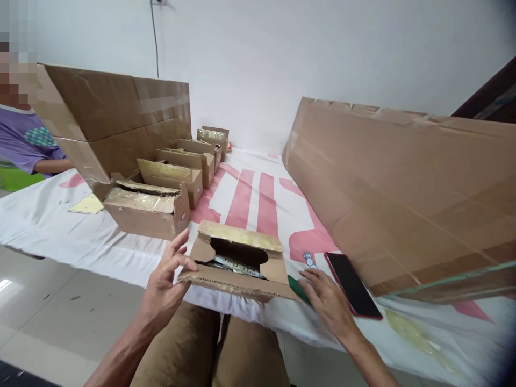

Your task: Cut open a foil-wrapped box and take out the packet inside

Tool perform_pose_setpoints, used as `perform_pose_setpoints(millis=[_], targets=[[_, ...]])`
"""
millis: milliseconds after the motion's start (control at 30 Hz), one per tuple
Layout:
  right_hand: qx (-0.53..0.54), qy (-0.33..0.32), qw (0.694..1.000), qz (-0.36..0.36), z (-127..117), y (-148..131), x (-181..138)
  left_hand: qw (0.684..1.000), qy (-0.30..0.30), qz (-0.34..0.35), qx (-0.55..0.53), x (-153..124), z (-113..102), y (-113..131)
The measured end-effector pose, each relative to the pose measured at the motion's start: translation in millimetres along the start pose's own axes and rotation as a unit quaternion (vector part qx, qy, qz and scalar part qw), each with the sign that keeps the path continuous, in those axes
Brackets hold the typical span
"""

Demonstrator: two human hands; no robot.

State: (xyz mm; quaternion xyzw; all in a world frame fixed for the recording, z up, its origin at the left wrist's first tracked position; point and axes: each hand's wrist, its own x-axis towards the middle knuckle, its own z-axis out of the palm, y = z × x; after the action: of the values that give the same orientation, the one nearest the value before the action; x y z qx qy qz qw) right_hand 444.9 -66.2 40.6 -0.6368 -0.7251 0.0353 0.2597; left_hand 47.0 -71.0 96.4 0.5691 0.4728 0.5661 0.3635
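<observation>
A small cardboard box [242, 284] sits at the table's near edge in front of me, its top flaps partly raised. Through its rounded opening, silvery printed packets [237, 265] show inside; how many lie deeper is hidden. My left hand [163, 282] grips the box's left front corner, index finger over the flap and thumb on the near side. To the right of the box, my right hand [324, 298] is open, fingers stretched toward the box over a green patch on the cloth. Between that hand and a large cardboard panel lies a red-edged phone [352, 285].
Several similar cardboard boxes [145, 209] stand in a row at left, before a tall cardboard panel [121, 113]. Another large panel [395, 199] leans on the right. A yellow paper pad [86, 204] lies near the left edge. Beyond sits a person in purple [28, 140].
</observation>
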Motion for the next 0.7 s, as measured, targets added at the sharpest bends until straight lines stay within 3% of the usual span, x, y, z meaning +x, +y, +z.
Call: perform_pose_setpoints(millis=[100,167,333,467,700], targets=[[0.076,0.006,0.997,0.029,-30.3,-7.1,10.2,0.999,0.003,0.036,-0.005,-9.0,-1.9,-12.0],[0.067,-0.018,0.997,0.015,-36.9,-16.3,12.5,0.999,0.009,0.042,-0.01,-12.2,-3.7,-17.7],[-0.13,-0.135,0.982,-0.023,-14.4,-27.6,-2.2,0.999,0.019,0.031,-0.002,-11.7,-8.2,-20.5],[-0.166,-0.11,0.98,-0.004,-3.1,-11.8,-23.1,0.999,0.015,0.037,0.013,-12.2,-9.2,-19.4],[-0.177,-0.053,0.983,0.0,-7.0,16.7,-46.0,0.998,0.035,0.049,0.008,-18.0,-6.2,-22.2]])
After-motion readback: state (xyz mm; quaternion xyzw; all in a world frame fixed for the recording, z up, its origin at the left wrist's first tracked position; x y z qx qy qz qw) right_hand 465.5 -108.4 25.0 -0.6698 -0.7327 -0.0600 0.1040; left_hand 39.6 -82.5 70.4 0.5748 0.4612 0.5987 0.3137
